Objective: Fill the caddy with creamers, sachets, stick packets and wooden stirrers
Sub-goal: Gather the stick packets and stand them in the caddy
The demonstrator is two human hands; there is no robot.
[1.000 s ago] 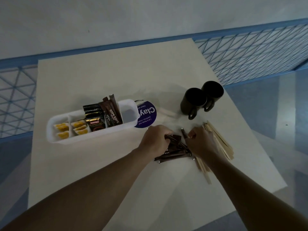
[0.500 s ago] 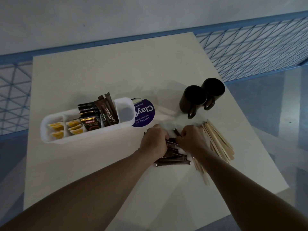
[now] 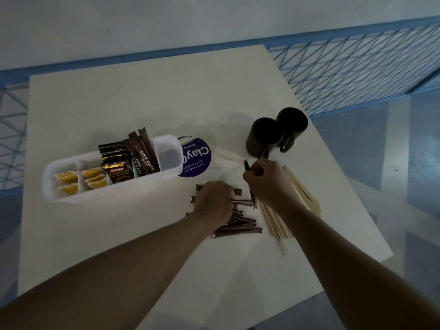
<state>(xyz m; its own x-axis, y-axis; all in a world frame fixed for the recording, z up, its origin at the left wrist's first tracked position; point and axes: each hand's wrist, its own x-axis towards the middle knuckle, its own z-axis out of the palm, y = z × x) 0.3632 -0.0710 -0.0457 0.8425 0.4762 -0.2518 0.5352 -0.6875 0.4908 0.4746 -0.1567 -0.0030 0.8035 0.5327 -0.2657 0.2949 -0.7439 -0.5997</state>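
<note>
Currently, stick packets (image 3: pixel 238 226) are lying crosswise on the counter (image 3: pixel 142 234); left hand (image 3: pixel 214 201) is curling over them, right hand (image 3: pixel 266 184) is pinching some end-up. Caddy (image 3: pixel 71 196) is sitting up-left, nearer the left hand.

Brown stick packets (image 3: pixel 238 228) near white caddy (image 3: pixel 114 194)
</note>
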